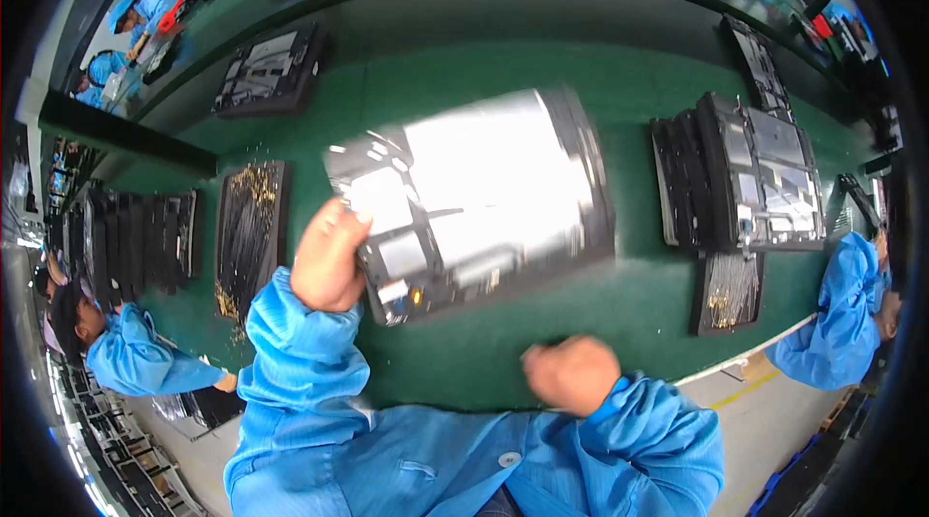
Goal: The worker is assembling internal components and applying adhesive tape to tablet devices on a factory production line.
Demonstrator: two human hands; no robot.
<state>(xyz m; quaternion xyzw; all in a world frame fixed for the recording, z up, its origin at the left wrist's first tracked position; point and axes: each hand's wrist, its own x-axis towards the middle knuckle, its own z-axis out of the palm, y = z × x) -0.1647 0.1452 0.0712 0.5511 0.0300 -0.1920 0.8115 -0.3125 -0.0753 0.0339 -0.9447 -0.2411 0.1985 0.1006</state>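
Observation:
My left hand [331,256] grips the near-left edge of a flat electronic device [494,190], thumb on top. The device is tilted above the bench and smeared by motion. It has a black frame, a large bright silver panel, smaller silver plates and a tiny orange spot near one corner. To the right, close to my body, my right hand [578,374] is apart from the device with its fingers curled. Whatever those fingers may hold is hidden.
The green bench [445,352] carries a black tray of thin cables [254,244], a row of black trays [135,236] and a stack of similar devices [750,173]. Another cable tray [731,292] lies at right, another device [266,72] at far left. Co-workers in blue sit on both sides.

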